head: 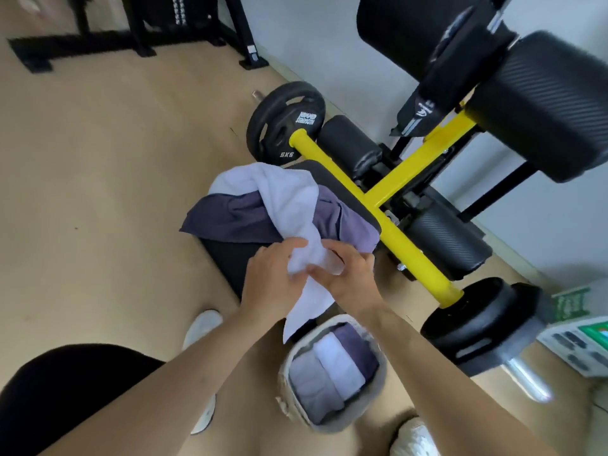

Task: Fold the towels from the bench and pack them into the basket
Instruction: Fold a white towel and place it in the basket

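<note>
- Only the head view here. There's loads of bare tan floor [98, 192] left of the black padded bench [227, 258]. The right side is cramped: a yellow steel frame bar [394, 222] runs right along the bench edge, with black weight plates [283, 120] at its ends.
- The woven pale grey basket [381, 370] sits on the floor just past the bench's near end, between two white shoes [202, 327]. Folded lilac and purple towels [332, 373] already stand packed in it side by side.
- Both forearms reach forward and the hands meet over the near end of the bench.
- Left hand [273, 284]: fingers curled around a bunched bit of the pale lilac terry towel [289, 205].
- Right hand [348, 274]: fingers bent and pinching the same towel, just beside the left hand.
- The pale towel's long axis runs diagonally. Its far end is heaped on the bench and its loose tail hangs below the hands, over the basket's far rim.
- Under it, a dark purple towel [230, 218] and a lighter purple one [348, 225] lie crumpled on the bench, the dark one drooping off the left edge.
</note>
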